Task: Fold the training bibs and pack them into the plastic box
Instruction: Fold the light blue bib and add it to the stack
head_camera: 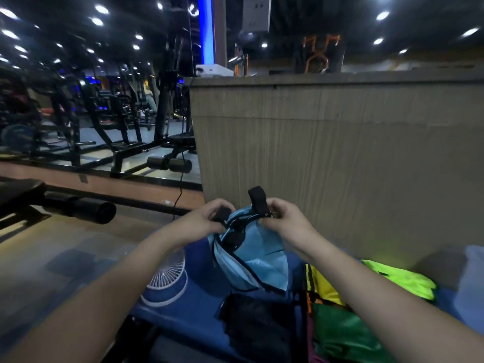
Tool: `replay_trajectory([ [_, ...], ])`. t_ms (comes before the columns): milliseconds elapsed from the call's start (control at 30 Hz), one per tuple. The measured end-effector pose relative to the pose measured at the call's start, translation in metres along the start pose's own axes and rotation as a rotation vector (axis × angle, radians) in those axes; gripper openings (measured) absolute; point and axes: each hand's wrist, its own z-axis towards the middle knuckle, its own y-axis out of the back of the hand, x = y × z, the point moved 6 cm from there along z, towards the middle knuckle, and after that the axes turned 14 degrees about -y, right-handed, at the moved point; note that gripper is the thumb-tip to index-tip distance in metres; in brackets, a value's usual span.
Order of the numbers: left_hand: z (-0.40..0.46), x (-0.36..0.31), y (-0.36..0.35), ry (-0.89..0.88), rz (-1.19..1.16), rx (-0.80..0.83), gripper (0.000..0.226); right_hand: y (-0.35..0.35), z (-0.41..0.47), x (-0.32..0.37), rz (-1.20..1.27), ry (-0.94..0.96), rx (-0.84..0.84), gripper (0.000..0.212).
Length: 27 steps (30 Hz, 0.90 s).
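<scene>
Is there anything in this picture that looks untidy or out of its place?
Yes. The bibs lie crumpled in a loose heap, none folded. A small fan lies flat beside them. Both hands, left and right, hold up the blue bib.

No text, label, brand or number can be read on anything here

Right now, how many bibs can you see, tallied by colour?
Light blue bib, held up by the left hand and right hand: 1
Neon yellow-green bib: 1
Yellow bib: 1
Dark green bib: 1
Black bib: 1
Total: 5; more may lie hidden in the pile.
</scene>
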Motion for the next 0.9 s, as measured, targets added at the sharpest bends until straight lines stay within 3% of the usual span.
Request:
replay_trajectory([
  [200,-0.036,-0.098,-0.020,-0.122,0.105,0.121,0.040,0.021,-0.071,0.046,0.037,0.067,0.001,0.017],
  [367,-0.059,-0.134,-0.047,-0.103,0.086,0.203,0.043,0.033,-0.131,0.062,0.074,0.018,0.119,0.023],
  [600,-0.078,-0.165,-0.079,-0.227,-0.190,0.399,0.059,0.066,-0.196,0.077,-0.011,-0.012,0.267,0.047],
  [700,-0.076,-0.180,-0.084,-0.246,-0.183,0.330,0.073,0.078,-0.216,0.081,0.015,-0.033,0.368,0.058],
  [833,-0.068,-0.198,-0.089,-0.291,-0.137,0.182,0.035,0.089,-0.230,0.095,0.073,0.042,0.285,0.053],
  [900,-0.068,-0.208,-0.091,-0.320,-0.171,0.140,0.029,0.093,-0.234,0.105,0.122,0.114,0.177,0.044],
])
